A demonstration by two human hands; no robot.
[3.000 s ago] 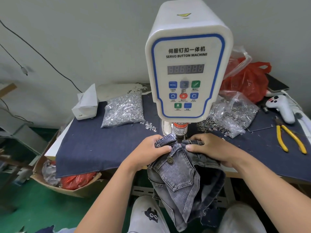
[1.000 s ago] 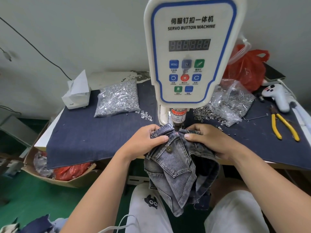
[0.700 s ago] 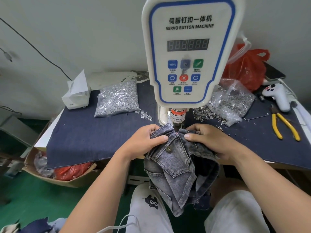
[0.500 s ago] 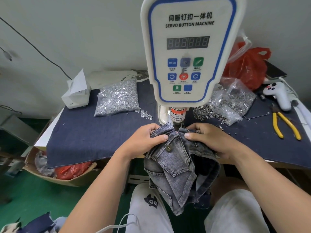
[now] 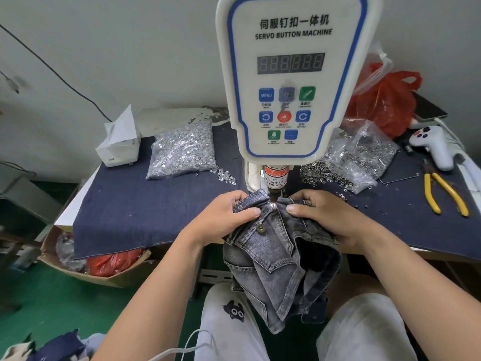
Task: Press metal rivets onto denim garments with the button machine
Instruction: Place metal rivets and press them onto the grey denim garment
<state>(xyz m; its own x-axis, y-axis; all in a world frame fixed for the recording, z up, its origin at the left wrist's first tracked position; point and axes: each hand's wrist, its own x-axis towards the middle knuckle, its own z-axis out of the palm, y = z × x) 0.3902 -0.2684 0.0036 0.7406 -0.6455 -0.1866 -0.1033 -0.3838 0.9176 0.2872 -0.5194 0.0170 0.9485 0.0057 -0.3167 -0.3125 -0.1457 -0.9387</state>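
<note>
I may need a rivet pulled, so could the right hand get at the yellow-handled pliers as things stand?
Probably yes: the yellow-handled pliers lie uncovered on the table to its right, but the right hand grips the denim garment and must let go first.

Single head view, looking forward-down, close over button machine (image 5: 291, 82), table (image 5: 156, 204).

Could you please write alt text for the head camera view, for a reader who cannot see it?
Two hands, the left hand and right hand, pinch a grey denim garment under the press head of a white servo button machine. Bags of rivets and yellow pliers lie on the blue-covered table.
</note>
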